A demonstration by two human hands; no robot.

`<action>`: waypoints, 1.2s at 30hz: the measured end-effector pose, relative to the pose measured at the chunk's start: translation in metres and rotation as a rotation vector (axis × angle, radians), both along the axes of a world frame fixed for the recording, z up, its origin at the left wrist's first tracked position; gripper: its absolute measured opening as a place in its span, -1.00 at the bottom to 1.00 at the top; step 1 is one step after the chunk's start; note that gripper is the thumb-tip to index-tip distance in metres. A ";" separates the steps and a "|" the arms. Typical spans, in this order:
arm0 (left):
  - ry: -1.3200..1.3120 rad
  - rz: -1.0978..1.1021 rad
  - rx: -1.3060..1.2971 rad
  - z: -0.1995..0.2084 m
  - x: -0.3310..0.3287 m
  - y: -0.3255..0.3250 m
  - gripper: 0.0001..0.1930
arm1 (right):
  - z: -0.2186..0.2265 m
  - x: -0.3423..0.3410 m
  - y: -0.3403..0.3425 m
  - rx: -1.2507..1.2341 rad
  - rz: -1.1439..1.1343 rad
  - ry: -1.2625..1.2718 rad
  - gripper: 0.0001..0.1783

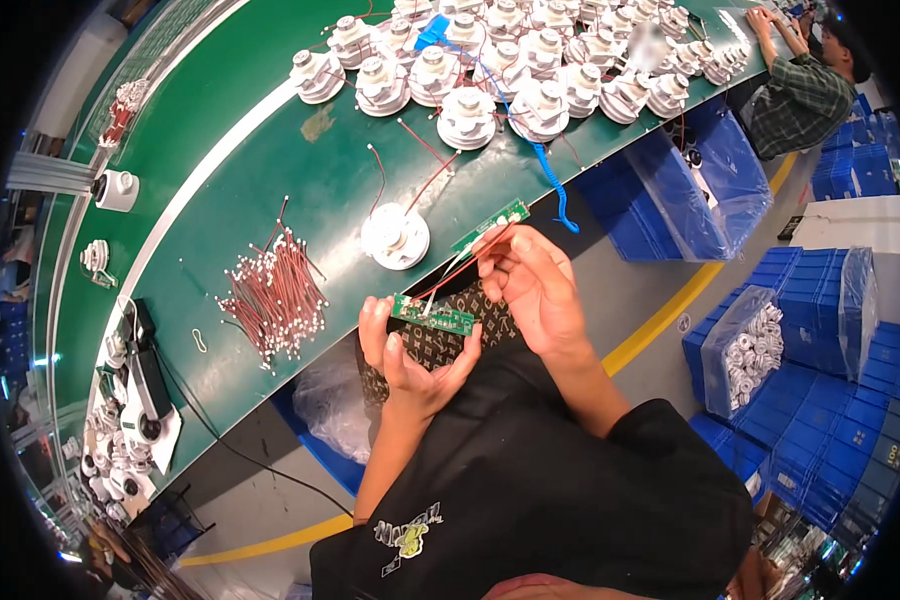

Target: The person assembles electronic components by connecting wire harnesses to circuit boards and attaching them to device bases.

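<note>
My left hand (410, 365) holds a narrow green circuit board (433, 316) by its two ends, between thumb and fingers. From this board a thin red wire (457, 272) and a pale strip run up toward my right hand (538, 285). Its thumb and forefinger are pinched on the red wire. Just beyond those fingertips, at the table's edge, is a second green circuit board (490, 226); whether my right hand touches it I cannot tell. A round white housing (395, 238) with red leads sits on the green table close by.
Many white housings (467, 118) crowd the far table, a blue coiled cord (548, 172) among them. Left lies a heap of red-and-black wires (275, 298). Blue crates (660, 195) stand on the right. A person in a checked shirt (800, 110) works at the far right.
</note>
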State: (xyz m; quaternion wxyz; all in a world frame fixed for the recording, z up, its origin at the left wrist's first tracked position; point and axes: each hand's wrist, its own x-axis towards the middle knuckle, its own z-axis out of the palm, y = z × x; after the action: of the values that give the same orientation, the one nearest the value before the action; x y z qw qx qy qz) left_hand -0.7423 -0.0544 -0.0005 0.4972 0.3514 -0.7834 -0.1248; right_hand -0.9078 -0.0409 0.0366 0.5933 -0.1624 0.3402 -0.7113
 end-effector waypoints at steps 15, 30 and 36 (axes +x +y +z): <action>0.480 -0.441 0.790 0.007 0.002 0.005 0.07 | 0.018 0.005 0.014 -0.129 0.059 -0.026 -0.84; 0.668 -0.434 0.763 0.019 0.057 -0.016 -0.41 | 0.012 -0.028 -0.025 0.258 0.005 0.730 -0.75; 0.607 -0.418 0.799 0.041 0.073 -0.016 -0.39 | 0.000 0.008 -0.139 -0.014 -0.026 1.375 -0.80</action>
State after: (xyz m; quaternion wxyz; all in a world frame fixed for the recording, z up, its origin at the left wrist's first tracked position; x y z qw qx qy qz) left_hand -0.6697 -0.0702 0.0408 0.4937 0.2979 -0.5493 -0.6048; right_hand -0.8999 -0.1798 0.0361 0.2330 -0.5768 0.6366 -0.4559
